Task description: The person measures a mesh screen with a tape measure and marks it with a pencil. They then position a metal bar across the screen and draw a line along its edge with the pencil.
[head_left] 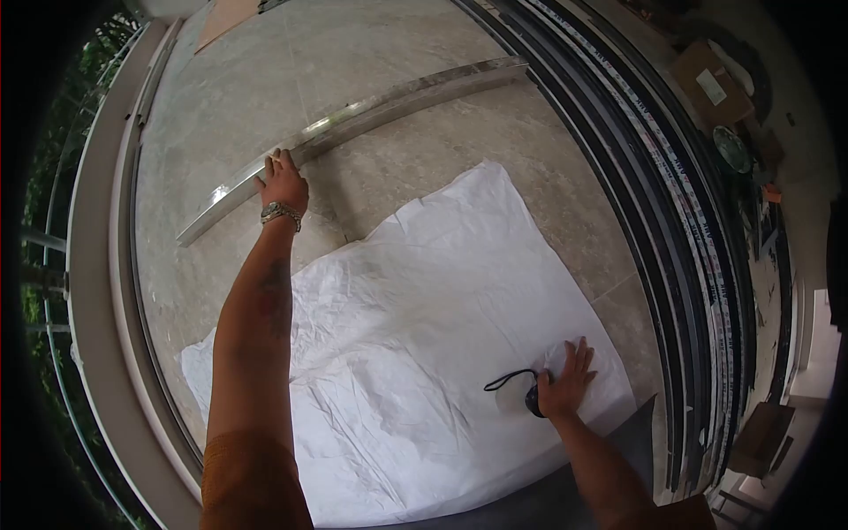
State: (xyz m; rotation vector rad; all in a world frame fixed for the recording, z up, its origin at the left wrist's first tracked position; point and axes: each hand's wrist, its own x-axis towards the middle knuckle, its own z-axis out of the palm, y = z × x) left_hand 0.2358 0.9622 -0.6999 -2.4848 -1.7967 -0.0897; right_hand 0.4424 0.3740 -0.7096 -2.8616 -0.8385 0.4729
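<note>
My left hand [284, 185] reaches forward and grips a long, shiny metal bar [353, 115], its fingers bent over the top edge. The bar lies across the tiled floor, its far right end close to the dark strips. On a creased white sheet [415, 291], my right hand [568, 382] lies with its fingers stretched out. By its thumb is a small black object with a wrist loop [533, 399], perhaps a tape measure, partly covered by the hand. The sheet spreads over the floor between my arms.
Long dark profile strips [636, 177] run along the right side, some with printed film. Beyond them are a cardboard box [711, 84] and assorted clutter. A pale sill [97, 265] and railing border the left, with greenery outside. A brownish board [225, 22] lies at the top.
</note>
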